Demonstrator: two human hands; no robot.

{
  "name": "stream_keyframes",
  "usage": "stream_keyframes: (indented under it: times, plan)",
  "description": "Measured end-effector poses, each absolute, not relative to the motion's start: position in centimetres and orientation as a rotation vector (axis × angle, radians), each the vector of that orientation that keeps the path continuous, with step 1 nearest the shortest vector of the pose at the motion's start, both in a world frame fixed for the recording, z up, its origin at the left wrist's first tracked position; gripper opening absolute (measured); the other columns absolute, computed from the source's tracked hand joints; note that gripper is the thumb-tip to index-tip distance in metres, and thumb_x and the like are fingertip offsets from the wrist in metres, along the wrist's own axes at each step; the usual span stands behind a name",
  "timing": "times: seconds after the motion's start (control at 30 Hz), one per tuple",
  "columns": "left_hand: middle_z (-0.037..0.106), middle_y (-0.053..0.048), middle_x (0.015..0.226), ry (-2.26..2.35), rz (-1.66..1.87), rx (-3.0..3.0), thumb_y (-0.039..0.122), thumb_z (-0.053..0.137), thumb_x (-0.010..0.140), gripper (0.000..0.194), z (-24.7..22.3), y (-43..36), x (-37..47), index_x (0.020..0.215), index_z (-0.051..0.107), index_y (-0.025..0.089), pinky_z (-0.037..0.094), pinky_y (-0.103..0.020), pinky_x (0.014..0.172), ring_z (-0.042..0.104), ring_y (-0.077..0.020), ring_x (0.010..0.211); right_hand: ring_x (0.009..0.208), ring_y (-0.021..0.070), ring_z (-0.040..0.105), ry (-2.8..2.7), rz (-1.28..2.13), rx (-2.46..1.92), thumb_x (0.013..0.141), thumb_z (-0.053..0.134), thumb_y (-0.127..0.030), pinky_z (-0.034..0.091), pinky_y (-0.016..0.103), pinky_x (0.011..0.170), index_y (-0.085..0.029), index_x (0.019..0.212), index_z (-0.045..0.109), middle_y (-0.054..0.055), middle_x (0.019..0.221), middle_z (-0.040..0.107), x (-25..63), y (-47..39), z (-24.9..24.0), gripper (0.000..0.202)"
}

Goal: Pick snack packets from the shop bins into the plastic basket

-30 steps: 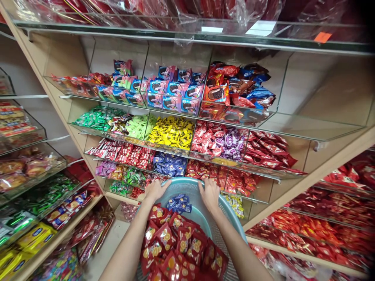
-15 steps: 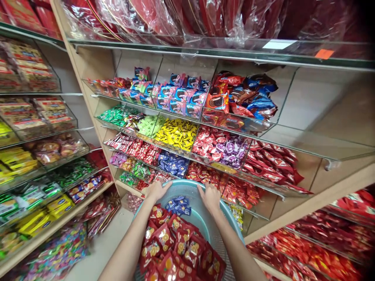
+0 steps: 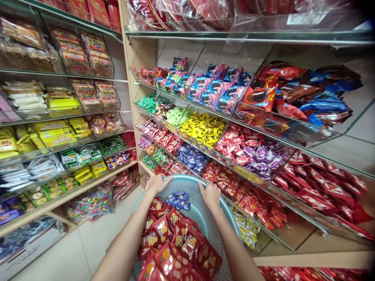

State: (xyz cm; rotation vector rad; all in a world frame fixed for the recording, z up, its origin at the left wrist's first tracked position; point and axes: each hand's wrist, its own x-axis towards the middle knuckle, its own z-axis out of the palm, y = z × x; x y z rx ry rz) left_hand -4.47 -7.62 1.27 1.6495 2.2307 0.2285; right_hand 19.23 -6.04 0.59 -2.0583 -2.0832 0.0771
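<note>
Grasping the rim of the turquoise basket, the left hand and right hand are both curled over its far side. Nearer than the grip, red packets lie heaped in the basket; just below the grip, blue packets form a small cluster. Both look as they did a second ago, so apparently nothing is added or removed. Beyond the grip, the candy shelves now slide rightward and more side shelves show to its left, suggesting a leftward turn.
</note>
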Motion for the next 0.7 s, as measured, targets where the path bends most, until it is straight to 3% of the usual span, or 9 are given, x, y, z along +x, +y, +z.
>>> stream_keyframes:
  times: [0.37, 0.7]
  plan:
    - [0.062, -0.016, 0.087, 2.23, 0.178, 1.645, 0.079, 0.015, 0.06, 0.082, 1.0, -6.2, -6.9, 0.083, 0.062, 0.016, 0.042, -0.038, 0.071, 0.057, -0.0302, 0.084, 0.089, 0.0227, 0.05, -2.079, 0.103, -2.063, 0.083, 0.028, -0.047, 0.029, 0.032, 0.074, -0.015, 0.102, 0.053, 0.013, 0.096, 0.059, 16.8, -5.2, -0.2, 0.045]
    - [0.062, -0.016, 0.085, 2.078, 0.108, 1.858, 0.079, 0.01, 0.06, 0.085, 1.1, 0.9, -11.5, 0.08, 0.062, 0.015, 0.042, -0.036, 0.068, 0.057, -0.0291, 0.082, 0.091, 0.0239, 0.048, -1.872, 0.059, -2.228, 0.083, 0.027, -0.045, 0.029, 0.033, 0.074, -0.015, 0.101, 0.053, 0.012, 0.095, 0.056, 12.1, -2.0, -0.9, 0.044]
